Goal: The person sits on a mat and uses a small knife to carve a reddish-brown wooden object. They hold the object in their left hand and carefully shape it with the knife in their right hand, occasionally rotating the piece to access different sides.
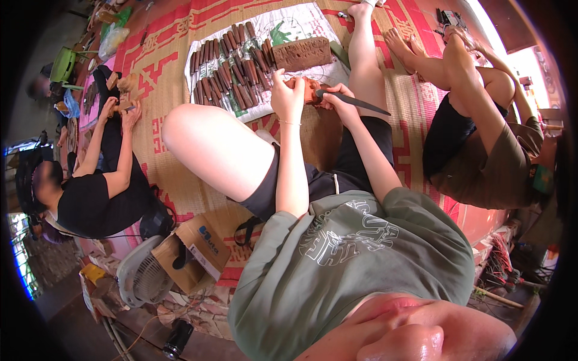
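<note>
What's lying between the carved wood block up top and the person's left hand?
In the head view, only the right ends of the chisel rows on the white cloth lie between the carved block and the left hand.

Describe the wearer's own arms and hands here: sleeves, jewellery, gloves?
Both forearms are bare below sage-green sleeves. The left hand is ungloved, with a thin bracelet at its wrist. The right hand is also ungloved; no ring or watch is discernible.

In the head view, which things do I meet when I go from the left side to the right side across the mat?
Co-worker in black → cardboard box → rows of carving tools → left hand → small wood piece → right hand → dark chisel → seated person in brown shorts.
</note>
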Motion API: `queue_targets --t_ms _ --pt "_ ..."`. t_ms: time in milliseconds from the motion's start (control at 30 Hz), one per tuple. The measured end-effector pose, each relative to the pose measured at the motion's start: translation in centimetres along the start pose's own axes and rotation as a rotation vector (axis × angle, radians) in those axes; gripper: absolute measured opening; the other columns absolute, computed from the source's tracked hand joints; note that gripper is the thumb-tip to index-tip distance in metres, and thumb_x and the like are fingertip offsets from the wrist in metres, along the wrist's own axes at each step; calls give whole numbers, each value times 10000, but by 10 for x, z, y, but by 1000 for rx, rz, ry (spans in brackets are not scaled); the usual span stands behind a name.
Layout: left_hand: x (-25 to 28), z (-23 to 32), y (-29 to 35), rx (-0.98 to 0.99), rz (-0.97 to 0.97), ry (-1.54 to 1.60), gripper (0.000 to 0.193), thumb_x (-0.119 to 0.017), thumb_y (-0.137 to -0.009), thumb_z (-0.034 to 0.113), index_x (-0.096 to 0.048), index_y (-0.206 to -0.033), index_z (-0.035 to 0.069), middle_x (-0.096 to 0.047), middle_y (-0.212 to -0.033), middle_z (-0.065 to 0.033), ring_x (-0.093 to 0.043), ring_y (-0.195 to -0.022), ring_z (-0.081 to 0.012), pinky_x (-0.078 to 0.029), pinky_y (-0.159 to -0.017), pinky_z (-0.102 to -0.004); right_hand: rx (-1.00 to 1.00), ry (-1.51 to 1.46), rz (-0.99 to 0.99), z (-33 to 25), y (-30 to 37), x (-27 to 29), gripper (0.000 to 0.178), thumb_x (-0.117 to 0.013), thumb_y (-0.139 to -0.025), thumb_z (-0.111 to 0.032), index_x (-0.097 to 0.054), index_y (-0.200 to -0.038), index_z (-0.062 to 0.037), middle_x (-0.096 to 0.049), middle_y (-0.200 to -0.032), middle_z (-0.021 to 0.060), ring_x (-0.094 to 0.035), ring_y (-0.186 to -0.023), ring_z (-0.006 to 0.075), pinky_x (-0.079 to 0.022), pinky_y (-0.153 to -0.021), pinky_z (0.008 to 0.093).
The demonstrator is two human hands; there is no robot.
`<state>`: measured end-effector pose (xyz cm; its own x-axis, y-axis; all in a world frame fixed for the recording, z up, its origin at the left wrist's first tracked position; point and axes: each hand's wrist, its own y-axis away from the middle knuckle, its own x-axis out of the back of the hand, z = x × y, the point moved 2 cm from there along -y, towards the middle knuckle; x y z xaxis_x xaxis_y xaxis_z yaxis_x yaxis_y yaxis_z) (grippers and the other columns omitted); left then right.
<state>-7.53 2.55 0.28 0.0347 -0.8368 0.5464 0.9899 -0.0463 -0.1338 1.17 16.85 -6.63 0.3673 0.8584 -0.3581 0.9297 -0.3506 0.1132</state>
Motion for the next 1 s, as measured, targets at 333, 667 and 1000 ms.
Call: queue_targets --t_ms 333,667,1000 --pt "0 -3 0 5 -5 9 440 -643 -749 308 -531 -1107 78 -634 -855 -135 -620 -779 -315 -479 -678 -420 -35 140 2 -6 2 -3 134 -649 -808 -47 -531 -871 -41 -622 -783 56 -585 -612 85 -479 -566 218" --pt "-3 -3 -1 -75 46 54 416 -664 -737 285 -554 -1080 75 -625 -721 -110 -627 -683 -292 -479 -640 -392 -33 140 27 -7 1 -7 140 -641 -824 -58 -523 -897 -38 -622 -771 63 -589 -611 96 -460 -555 207" --pt "0 -5 -5 -242 -112 85 466 -662 -782 353 -519 -1123 69 -638 -842 -129 -619 -762 -302 -479 -669 -385 -51 124 19 -1 8 7 138 -641 -823 -49 -522 -894 -45 -632 -744 66 -586 -596 99 -458 -555 210"
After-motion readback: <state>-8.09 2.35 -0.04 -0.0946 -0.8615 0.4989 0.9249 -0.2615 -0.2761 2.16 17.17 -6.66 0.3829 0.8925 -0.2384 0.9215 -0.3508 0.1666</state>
